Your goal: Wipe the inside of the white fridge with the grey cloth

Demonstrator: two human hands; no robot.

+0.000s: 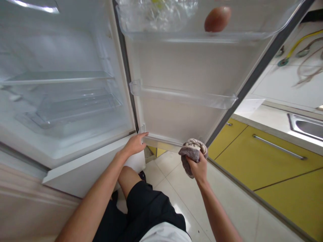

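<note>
The refrigerator door point(176, 64) stands wide open in front of me. My left hand point(135, 144) grips the left end of the lowest clear door shelf point(164, 144), fingers over its rim and thumb below. Bunched in my right hand point(199, 168) is a grey-brown and white cloth point(190, 153), at the right end of that same shelf. Part of the cloth is hidden by my fingers. Higher on the door is a middle clear shelf point(184, 95). The top door shelf point(242, 35) holds an egg point(217, 19) and a clear plastic bag point(164, 15).
On the left is the fridge interior with a glass shelf point(58, 79) and a clear drawer point(78, 107). Yellow cabinets point(267, 158) with a counter point(272, 116) and a sink point(309, 126) stand right. Hoses point(300, 43) hang on the wall. Below is a tiled floor point(227, 195).
</note>
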